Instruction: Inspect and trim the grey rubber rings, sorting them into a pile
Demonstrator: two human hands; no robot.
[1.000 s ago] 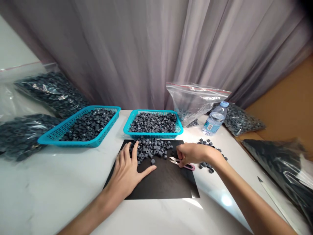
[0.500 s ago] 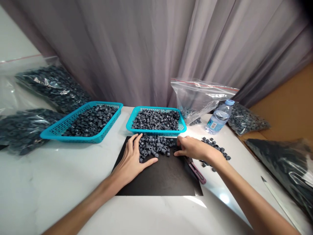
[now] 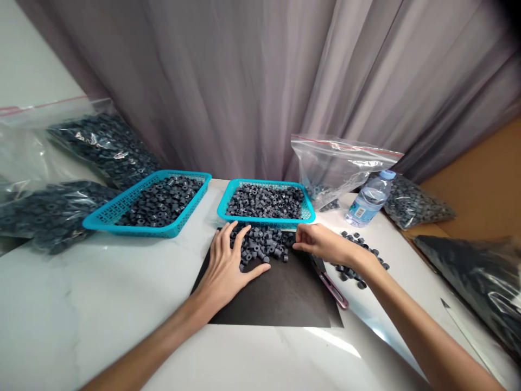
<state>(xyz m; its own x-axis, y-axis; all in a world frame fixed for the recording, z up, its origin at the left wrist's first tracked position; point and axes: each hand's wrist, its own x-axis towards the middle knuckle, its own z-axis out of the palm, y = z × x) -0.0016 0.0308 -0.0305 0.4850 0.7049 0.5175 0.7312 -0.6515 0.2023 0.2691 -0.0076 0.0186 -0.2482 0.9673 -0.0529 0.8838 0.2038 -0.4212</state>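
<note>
Two bare hands meet at a heap of small grey rings (image 3: 262, 247) on a black mat (image 3: 277, 304) on a white bench (image 3: 81, 304). The left hand (image 3: 226, 266) lies flat and open, fingers spread against the heap's left edge, likely fencing it in. The right hand (image 3: 321, 245) touches the heap's right edge, fingertips drawn together (whether they pinch a ring cannot be told). Pink snips (image 3: 331, 288) lie loose beside that wrist.
</note>
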